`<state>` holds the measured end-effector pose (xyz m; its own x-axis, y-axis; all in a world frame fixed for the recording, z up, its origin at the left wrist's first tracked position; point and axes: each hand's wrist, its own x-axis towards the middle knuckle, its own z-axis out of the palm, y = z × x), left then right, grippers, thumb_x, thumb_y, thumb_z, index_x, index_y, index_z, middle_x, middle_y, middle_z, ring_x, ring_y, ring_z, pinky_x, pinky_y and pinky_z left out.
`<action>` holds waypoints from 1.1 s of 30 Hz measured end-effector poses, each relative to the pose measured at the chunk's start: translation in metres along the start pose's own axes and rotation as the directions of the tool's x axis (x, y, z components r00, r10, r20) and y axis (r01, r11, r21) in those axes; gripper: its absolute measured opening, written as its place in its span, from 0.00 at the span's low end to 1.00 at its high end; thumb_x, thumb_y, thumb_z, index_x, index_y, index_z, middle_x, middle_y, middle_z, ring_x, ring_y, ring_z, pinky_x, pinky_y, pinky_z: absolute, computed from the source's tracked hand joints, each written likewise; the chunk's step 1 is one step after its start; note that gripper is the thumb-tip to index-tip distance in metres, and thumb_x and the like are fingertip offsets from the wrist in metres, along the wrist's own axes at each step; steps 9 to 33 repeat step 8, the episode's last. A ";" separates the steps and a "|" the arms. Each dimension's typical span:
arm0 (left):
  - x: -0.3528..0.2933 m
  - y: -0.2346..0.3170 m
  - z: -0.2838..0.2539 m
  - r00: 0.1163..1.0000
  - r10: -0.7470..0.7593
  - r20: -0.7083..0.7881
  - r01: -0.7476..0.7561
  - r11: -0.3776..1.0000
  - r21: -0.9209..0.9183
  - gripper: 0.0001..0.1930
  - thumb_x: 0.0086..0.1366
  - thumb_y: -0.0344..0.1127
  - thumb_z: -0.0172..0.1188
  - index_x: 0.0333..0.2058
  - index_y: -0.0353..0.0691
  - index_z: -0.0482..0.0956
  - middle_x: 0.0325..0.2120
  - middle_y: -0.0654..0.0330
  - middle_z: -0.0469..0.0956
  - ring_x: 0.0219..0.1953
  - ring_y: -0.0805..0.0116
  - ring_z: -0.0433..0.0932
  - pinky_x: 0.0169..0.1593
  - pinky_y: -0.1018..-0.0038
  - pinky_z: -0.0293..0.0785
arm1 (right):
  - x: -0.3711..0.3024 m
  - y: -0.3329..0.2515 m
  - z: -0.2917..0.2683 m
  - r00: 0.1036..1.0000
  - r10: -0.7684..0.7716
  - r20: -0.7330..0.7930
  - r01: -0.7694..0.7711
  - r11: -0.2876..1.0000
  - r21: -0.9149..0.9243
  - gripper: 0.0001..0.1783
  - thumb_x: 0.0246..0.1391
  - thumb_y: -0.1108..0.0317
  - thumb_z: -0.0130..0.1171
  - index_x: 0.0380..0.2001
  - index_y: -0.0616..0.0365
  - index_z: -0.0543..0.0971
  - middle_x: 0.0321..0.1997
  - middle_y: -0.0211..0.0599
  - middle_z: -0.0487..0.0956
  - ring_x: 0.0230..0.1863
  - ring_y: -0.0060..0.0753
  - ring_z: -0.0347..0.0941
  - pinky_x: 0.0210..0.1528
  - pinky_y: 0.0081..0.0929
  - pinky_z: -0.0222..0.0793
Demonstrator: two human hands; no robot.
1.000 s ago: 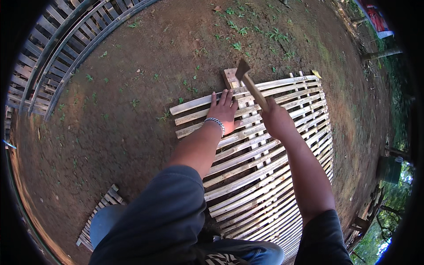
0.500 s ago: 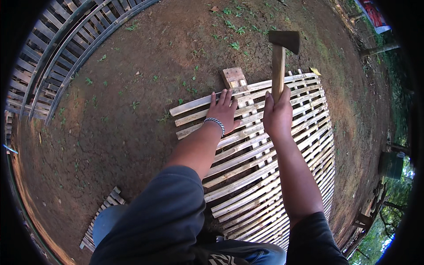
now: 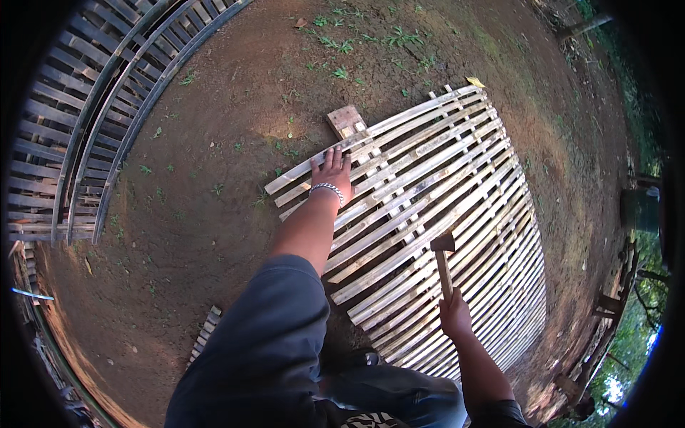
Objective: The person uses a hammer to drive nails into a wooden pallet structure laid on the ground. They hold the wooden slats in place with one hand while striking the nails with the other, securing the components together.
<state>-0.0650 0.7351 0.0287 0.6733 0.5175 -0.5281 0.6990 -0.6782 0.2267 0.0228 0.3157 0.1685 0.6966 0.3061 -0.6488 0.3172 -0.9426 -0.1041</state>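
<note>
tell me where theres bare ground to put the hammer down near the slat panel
Bare dirt lies left of the slat panel, between it and the dark lattice panel. More lies above the wooden block, up to sparse weeds. The panel itself is taken: left hand presses its corner, right hand holds the hammer over the slats.

So there's this big woven bamboo slat panel (image 3: 428, 214) lying flat on bare dirt, pale split strips running lengthwise with thinner cross strips laced through, ends uneven at the near-left edge. A small hatchet (image 3: 443, 260) with a wooden handle sits just over the panel's middle slats, head pointing away, handle gripped at its lower end.
</note>
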 end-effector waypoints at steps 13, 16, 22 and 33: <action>-0.296 -0.073 -0.080 0.850 -0.207 0.484 0.245 0.969 -0.016 0.41 0.72 0.63 0.52 0.73 0.42 0.56 0.73 0.47 0.53 0.75 0.49 0.50 0.73 0.44 0.54 | -0.304 0.213 0.014 0.692 0.488 0.532 -0.493 0.858 -0.146 0.21 0.58 0.67 0.60 0.53 0.68 0.77 0.39 0.60 0.85 0.40 0.56 0.86 0.45 0.50 0.81; -0.296 -0.073 -0.080 0.850 -0.207 0.484 0.245 0.969 -0.016 0.41 0.72 0.63 0.52 0.73 0.42 0.56 0.73 0.47 0.53 0.75 0.49 0.50 0.73 0.44 0.54 | -0.304 0.213 0.014 0.692 0.488 0.532 -0.493 0.858 -0.146 0.21 0.58 0.67 0.60 0.53 0.68 0.77 0.39 0.60 0.85 0.40 0.56 0.86 0.45 0.50 0.81; -0.296 -0.073 -0.080 0.850 -0.207 0.484 0.245 0.969 -0.016 0.41 0.72 0.63 0.52 0.73 0.42 0.56 0.73 0.47 0.53 0.75 0.49 0.50 0.73 0.44 0.54 | -0.304 0.213 0.014 0.692 0.488 0.532 -0.493 0.858 -0.146 0.21 0.58 0.67 0.60 0.53 0.68 0.77 0.39 0.60 0.85 0.40 0.56 0.86 0.45 0.50 0.81; -0.296 -0.073 -0.080 0.850 -0.207 0.484 0.245 0.969 -0.016 0.41 0.72 0.63 0.52 0.73 0.42 0.56 0.73 0.47 0.53 0.75 0.49 0.50 0.73 0.44 0.54 | -0.304 0.213 0.014 0.692 0.488 0.532 -0.493 0.858 -0.146 0.21 0.58 0.67 0.60 0.53 0.68 0.77 0.39 0.60 0.85 0.40 0.56 0.86 0.45 0.50 0.81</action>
